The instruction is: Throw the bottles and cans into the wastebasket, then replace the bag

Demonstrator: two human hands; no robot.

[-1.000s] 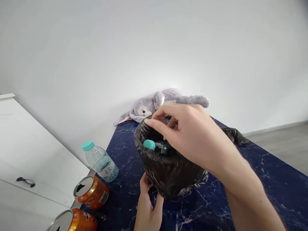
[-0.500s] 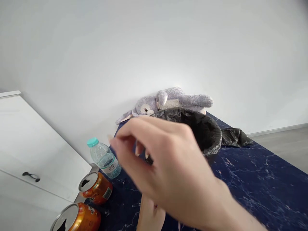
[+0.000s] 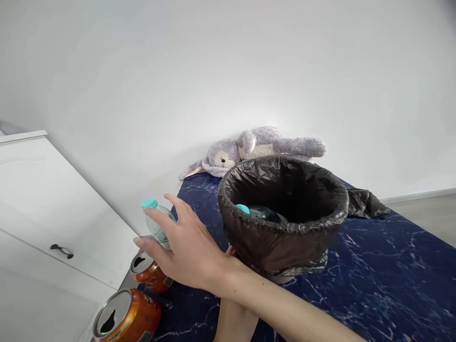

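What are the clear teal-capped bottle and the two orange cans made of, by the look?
Clear teal-capped bottle: see-through, glossy walls, so probably thin plastic. Nearer orange can and farther orange can: likely aluminium, given brushed silver tops with punched drinking openings and shiny printed sides.

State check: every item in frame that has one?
Bin: upright, bag-lined, teal-capped bottle inside.
Water bottle: capped, upright.
Near can: opened.
Far can: opened.
Right hand: open, beside water bottle.
Left hand: mostly hidden under bin.
Drawer: shut.
Plush toy: lying flat.
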